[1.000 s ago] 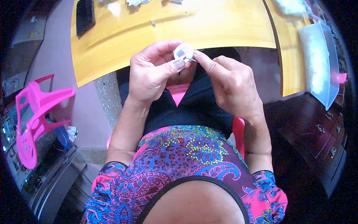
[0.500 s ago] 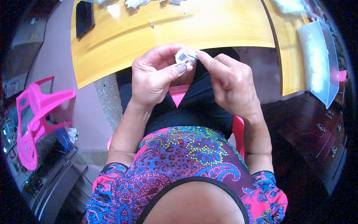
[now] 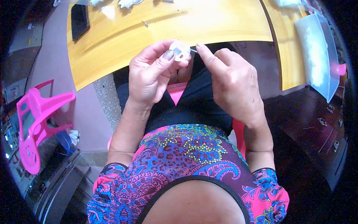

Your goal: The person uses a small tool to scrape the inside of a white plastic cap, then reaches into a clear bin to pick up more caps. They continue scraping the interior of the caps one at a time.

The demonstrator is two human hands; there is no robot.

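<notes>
Just off the near table edge, my left hand (image 3: pixel 149 76) pinches a small round white plastic part (image 3: pixel 182 52) between thumb and fingers. A squarish recess and a small reddish slot show on its face. My right hand (image 3: pixel 236 84) is closed, index finger stretched forward, on a thin metal pin (image 3: pixel 193 50). The pin's tip reaches the right rim of the white part; whether it enters the part is too small to tell. The thumb of the right hand is hidden beneath the index finger.
On the wooden table (image 3: pixel 216 24) lie a black phone (image 3: pixel 80 22), a tiny metal piece (image 3: pixel 145 24) and several white parts (image 3: pixel 126 3). A clear plastic bin (image 3: pixel 331 59) with white contents stands at right. A pink plastic chair (image 3: pixel 48 106) is on the left.
The left hand has shifted slightly left with the white part, its thumb now higher on the face. The right index finger has drawn back a little, exposing the pin.
</notes>
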